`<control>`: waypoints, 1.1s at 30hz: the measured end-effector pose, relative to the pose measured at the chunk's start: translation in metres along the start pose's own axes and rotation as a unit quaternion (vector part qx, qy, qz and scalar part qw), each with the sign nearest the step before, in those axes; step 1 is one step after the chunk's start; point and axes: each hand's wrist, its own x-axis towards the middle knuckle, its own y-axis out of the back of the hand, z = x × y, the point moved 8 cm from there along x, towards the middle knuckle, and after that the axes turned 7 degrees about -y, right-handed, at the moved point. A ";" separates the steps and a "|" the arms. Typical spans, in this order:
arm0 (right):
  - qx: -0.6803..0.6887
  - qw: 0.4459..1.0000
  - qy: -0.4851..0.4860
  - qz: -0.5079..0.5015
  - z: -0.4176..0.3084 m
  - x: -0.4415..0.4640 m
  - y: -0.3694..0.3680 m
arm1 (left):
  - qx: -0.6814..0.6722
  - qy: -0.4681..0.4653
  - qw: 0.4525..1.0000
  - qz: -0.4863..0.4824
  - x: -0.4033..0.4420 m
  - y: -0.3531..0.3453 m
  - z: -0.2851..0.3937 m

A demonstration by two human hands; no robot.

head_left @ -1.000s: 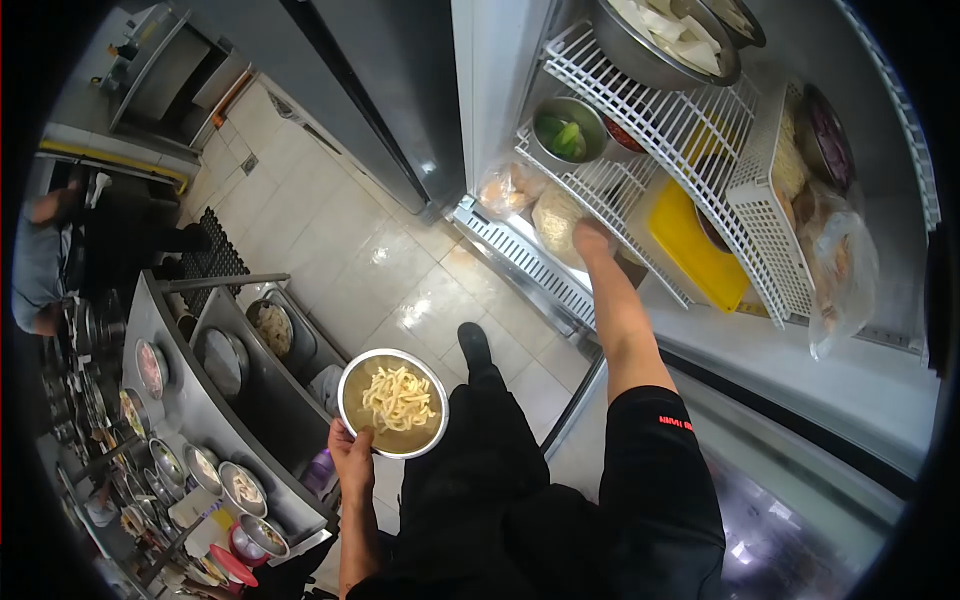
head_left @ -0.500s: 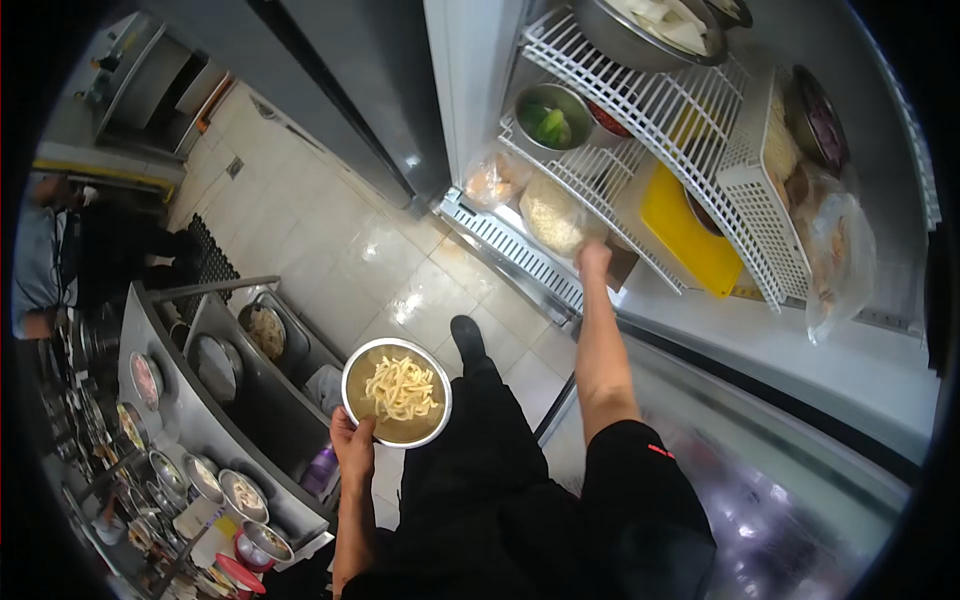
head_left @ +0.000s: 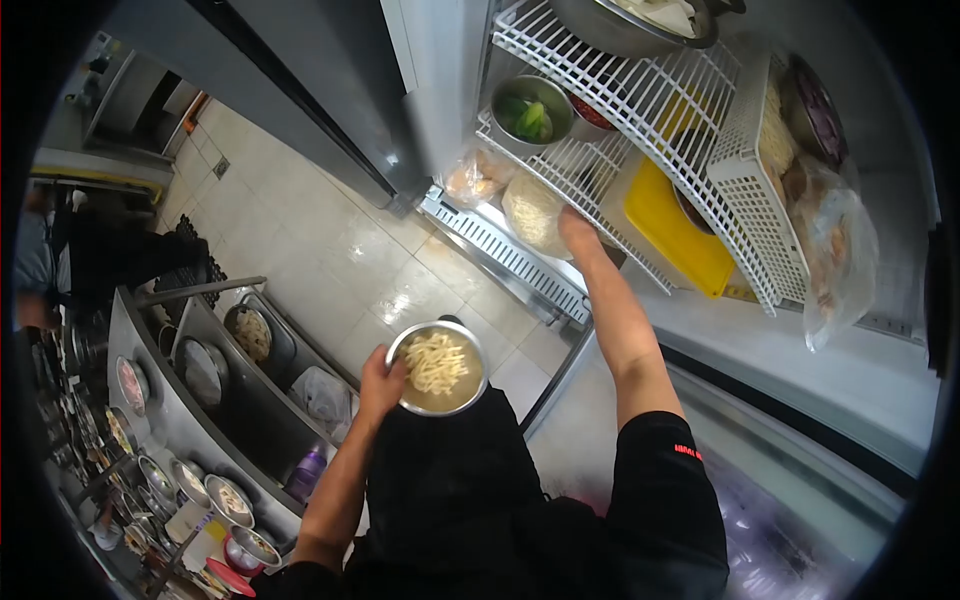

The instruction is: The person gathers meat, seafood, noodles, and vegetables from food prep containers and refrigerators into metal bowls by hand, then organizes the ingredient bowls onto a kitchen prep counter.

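Note:
My left hand (head_left: 381,385) grips the rim of a steel bowl (head_left: 475,385), thumb on top. Thick pale noodle-like strips (head_left: 436,362) lie in the bowl, which is held level above my legs. My right hand (head_left: 577,235) reaches into the fridge under the lower wire shelf (head_left: 572,165). It is at the right side of a clear bag of pale, stringy food (head_left: 535,212). Its fingers are mostly hidden, so I cannot tell whether they grip the bag. Another clear bag with orange-brown contents (head_left: 474,180) lies left of that one.
Above my right hand, the shelves carry a bowl with green vegetables (head_left: 532,110), a yellow tray (head_left: 680,235) and a white basket (head_left: 755,190). At left stands a steel counter (head_left: 215,400) with several bowls. A person (head_left: 90,235) stands beyond it.
The bowl in my left hand has moved right and slightly up. My right hand has shifted a little left and up, further under the shelf by the bag.

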 end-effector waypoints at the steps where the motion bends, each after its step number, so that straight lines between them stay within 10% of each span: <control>1: -0.112 0.992 -0.024 -0.043 -0.005 -0.007 0.001 | 0.017 -0.043 0.999 -0.007 0.020 -0.018 0.001; 2: -0.221 0.970 -0.048 -0.085 -0.004 -0.011 -0.002 | 0.036 -0.085 0.996 -0.015 0.042 -0.038 0.005; 6: 0.153 0.972 -0.136 -0.118 0.016 -0.017 -0.001 | 0.101 -0.193 0.959 -0.179 0.133 -0.139 0.062; 10: 0.477 0.843 -0.248 -0.034 0.017 -0.055 0.008 | 0.280 -0.165 0.878 -0.350 0.204 -0.249 0.105; 21: 0.709 0.698 -0.086 -0.050 -0.006 -0.157 0.026 | 0.298 -0.182 0.864 -0.362 0.257 -0.286 0.089; 24: 0.540 0.840 0.008 0.042 0.001 -0.149 0.051 | 0.238 -0.154 0.884 -0.372 0.253 -0.273 0.079; 27: 0.316 0.938 -0.129 0.065 0.040 -0.099 0.035 | 0.149 -0.272 0.884 -0.349 0.240 -0.261 0.080; 33: -0.133 0.989 -0.039 0.055 0.016 -0.029 0.009 | 0.207 -0.205 0.882 -0.370 0.228 -0.251 0.076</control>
